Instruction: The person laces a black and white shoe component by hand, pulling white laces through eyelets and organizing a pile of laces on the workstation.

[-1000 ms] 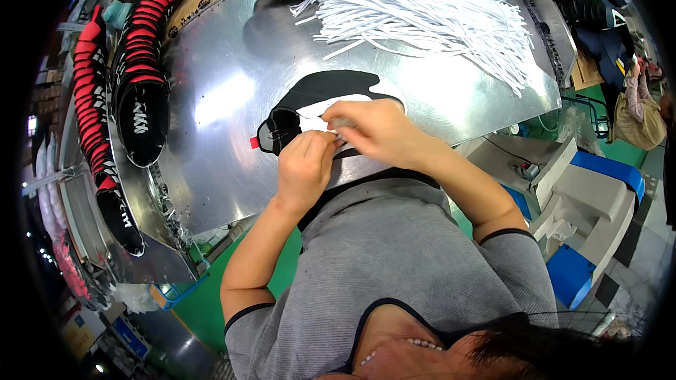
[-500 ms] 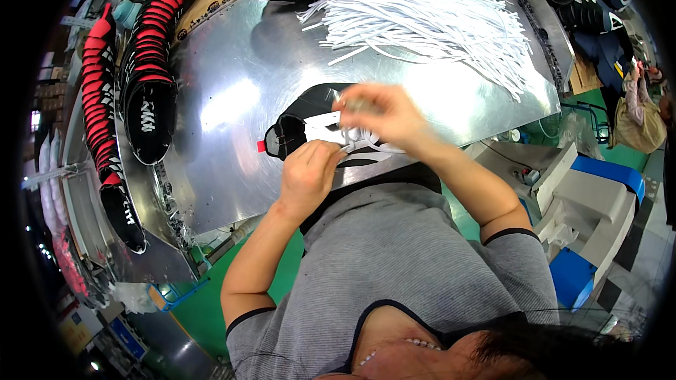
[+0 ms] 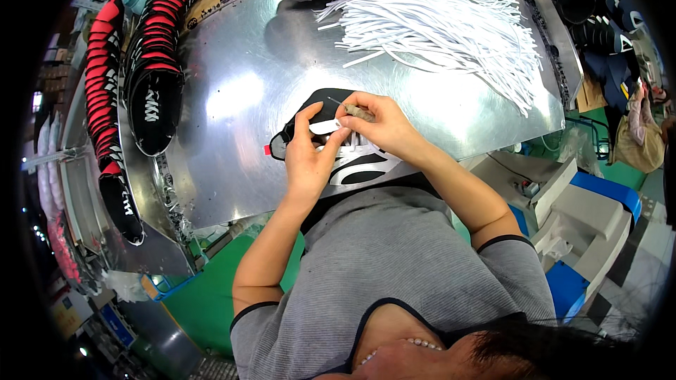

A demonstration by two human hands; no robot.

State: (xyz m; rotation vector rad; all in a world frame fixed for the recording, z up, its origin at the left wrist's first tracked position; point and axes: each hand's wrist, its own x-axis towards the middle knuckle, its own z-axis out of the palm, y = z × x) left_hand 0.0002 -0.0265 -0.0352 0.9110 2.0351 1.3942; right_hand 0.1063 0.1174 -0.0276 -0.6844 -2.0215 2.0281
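Observation:
A black and white shoe upper [image 3: 362, 174] with a red tab at its heel lies near the table's front edge, against my body. My left hand [image 3: 307, 163] holds it, thumb and forefinger set apart on either side of a white strip by the lace holes. In my right hand [image 3: 386, 125] is a small hook-like awl [image 3: 358, 112] with a wrapped, tan handle. Its thin metal tip points up and left over the black part of the upper. My fingertips meet at the white strip, and they cover part of the lacing.
A spread pile of white shoelaces [image 3: 443, 28] lies across the far right of the metal table [image 3: 232, 162]. Nested rows of red and black shoe uppers [image 3: 151, 109] line the left and far edges. Dark blue uppers [image 3: 595, 35] hang at the far right, above a beige machine [image 3: 581, 200].
My right hand has come down from a blurred sweep to the lace holes, and the awl now shows clearly. My left hand has spread its thumb and forefinger on the upper.

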